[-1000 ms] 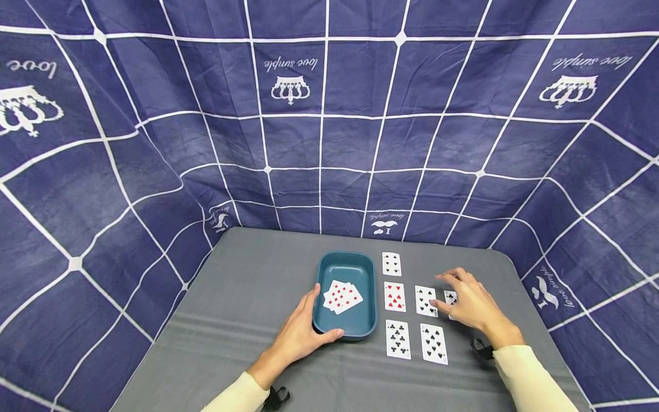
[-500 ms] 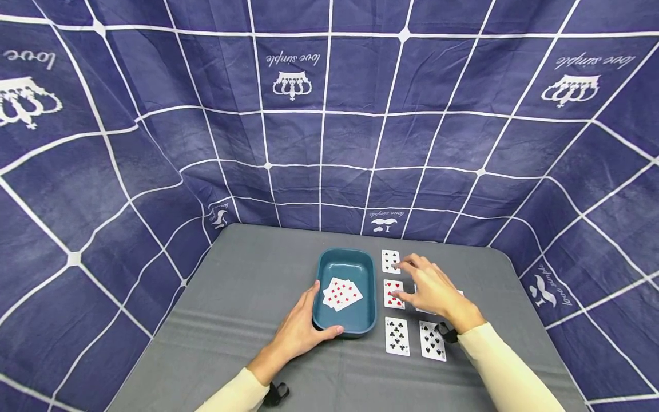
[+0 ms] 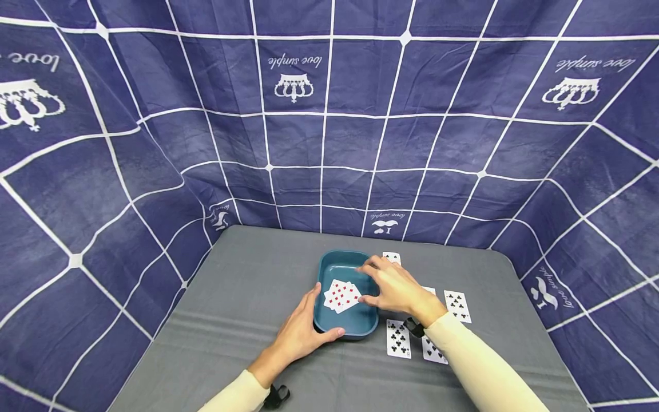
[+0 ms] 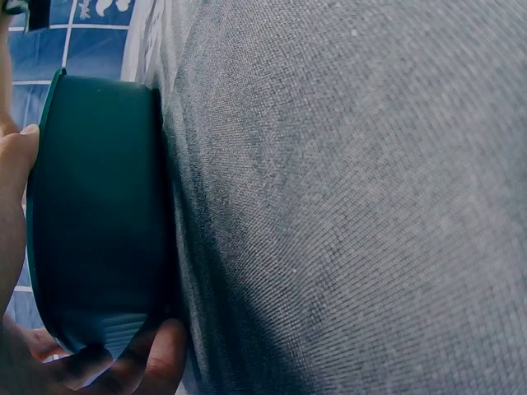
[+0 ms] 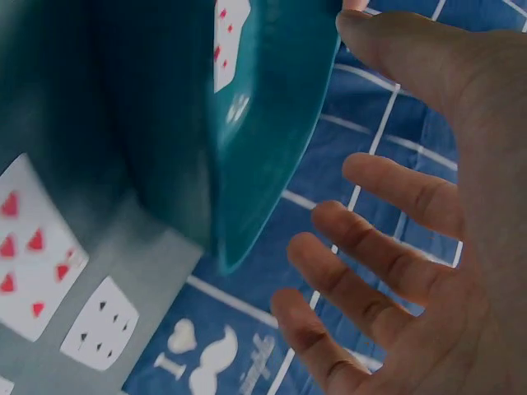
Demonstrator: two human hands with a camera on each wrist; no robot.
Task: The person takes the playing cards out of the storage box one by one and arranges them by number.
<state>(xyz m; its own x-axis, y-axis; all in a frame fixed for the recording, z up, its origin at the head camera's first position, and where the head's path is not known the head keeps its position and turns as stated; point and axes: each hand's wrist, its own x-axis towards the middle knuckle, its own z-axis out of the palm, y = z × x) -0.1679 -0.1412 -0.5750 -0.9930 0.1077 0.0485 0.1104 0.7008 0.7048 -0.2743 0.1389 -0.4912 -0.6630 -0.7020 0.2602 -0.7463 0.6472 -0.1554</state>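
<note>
A blue-green tray [image 3: 338, 273] sits in the middle of the gray table [image 3: 257, 274], its long side running from near to far. The left hand [image 3: 302, 329] holds its near left corner, thumb on the rim. Inside, red diamond cards [image 3: 342, 296] lie tilted in a small fan. The right hand [image 3: 395, 283] is over the tray's right side, fingers apart. A club card [image 3: 399, 339] lies just beside the tray. Blue cloth [image 3: 293, 140] with white lines hangs behind.
</note>
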